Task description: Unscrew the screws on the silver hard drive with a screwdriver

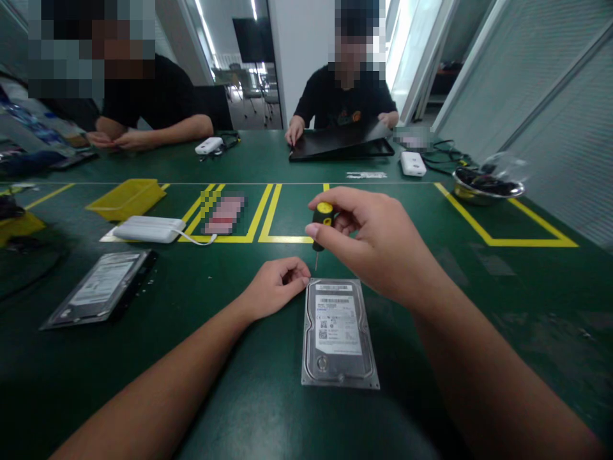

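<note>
A silver hard drive with a white label lies flat on the green table in front of me. My right hand pinches a small screwdriver with a stubby black and yellow handle. Its thin shaft points down over the drive's far left corner, and the tip appears slightly above it. At that same corner my left hand rests on the table, fingers curled, with thumb and fingertips closed at the drive's edge. Whether a small part is between those fingertips is too small to tell.
Another hard drive lies at the left, with tiny bits beside it. Beyond it are a white power bank, a phone and a yellow tray. A metal bowl stands right. Across the table, one person handles a black panel; another sits left.
</note>
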A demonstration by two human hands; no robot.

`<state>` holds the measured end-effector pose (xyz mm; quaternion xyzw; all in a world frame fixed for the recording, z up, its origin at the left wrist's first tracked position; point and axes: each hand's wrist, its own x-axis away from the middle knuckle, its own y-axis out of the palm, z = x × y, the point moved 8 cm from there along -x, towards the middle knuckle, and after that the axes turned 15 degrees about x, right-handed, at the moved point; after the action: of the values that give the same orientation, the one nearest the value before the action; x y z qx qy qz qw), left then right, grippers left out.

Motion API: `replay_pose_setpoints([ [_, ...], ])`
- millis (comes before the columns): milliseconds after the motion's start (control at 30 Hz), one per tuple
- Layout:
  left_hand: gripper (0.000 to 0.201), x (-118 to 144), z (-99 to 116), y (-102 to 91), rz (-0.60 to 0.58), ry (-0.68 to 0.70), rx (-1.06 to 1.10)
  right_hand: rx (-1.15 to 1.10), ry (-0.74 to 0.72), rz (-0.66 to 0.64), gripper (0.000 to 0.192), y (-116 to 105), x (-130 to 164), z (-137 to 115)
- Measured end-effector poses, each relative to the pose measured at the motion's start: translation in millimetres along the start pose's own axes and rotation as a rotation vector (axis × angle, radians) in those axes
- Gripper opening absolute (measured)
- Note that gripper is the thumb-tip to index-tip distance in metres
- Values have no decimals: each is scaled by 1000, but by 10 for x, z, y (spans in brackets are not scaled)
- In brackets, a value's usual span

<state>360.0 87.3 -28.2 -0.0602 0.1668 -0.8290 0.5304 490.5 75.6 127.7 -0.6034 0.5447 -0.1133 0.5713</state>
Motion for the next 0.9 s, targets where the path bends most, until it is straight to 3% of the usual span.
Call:
replay_pose_setpoints([
  [900,9,5,0,-3,-1,12,-13,7,40,-11,24,53,-17,95],
])
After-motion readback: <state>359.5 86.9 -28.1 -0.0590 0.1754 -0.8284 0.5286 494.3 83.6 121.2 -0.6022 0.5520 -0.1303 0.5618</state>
